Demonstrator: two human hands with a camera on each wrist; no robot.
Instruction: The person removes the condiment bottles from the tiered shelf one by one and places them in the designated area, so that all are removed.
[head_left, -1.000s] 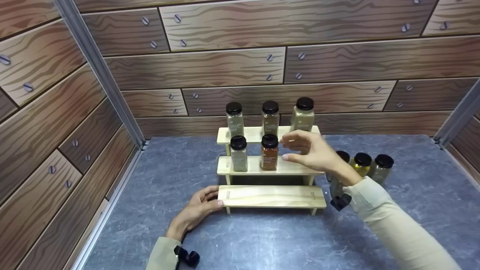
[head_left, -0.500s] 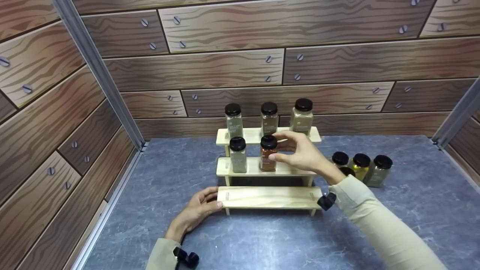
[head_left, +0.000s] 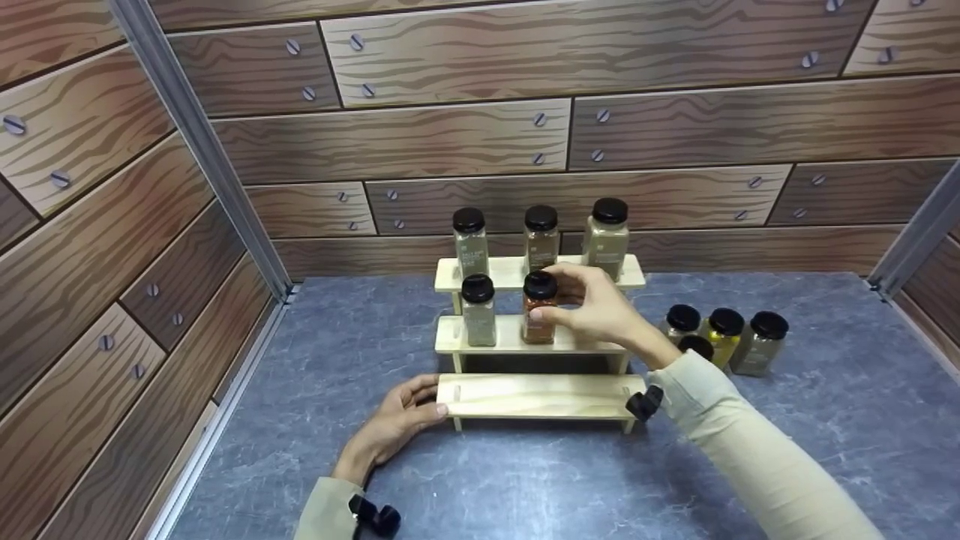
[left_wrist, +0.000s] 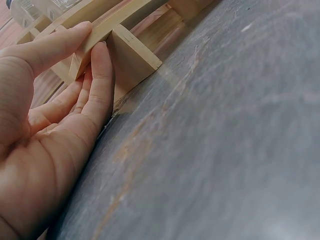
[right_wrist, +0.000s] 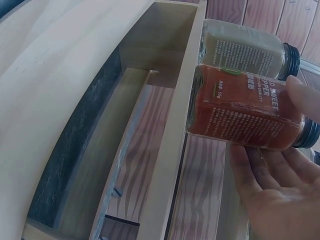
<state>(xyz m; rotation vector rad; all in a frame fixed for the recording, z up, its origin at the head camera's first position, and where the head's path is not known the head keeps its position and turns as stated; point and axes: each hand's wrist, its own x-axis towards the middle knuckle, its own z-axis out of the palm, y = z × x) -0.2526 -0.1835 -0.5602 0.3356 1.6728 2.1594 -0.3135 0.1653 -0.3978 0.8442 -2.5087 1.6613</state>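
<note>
A three-step wooden spice rack (head_left: 540, 394) stands on the table. My left hand (head_left: 390, 427) holds the left end of its lowest step; in the left wrist view the thumb lies on one side of the board and the fingers on the other. On the middle step my right hand (head_left: 600, 311) grips a jar of red spice (head_left: 538, 334), thumb in front and fingers behind. The jar (right_wrist: 240, 107) stands upright on the step, with a black lid. To its left is a jar of pale greenish spice (head_left: 480, 322).
Three black-lidded jars stand on the top step, among them a brown one (head_left: 541, 244) and a pale one (head_left: 607, 244). Several more jars, one with yellow contents (head_left: 722, 346), cluster on the table to the right. Wood-patterned walls (head_left: 450, 142) enclose the blue-grey tabletop (head_left: 337, 337).
My right hand has moved left from beside the red spice jar and now has its thumb and fingers around it. The left hand stays on the rack.
</note>
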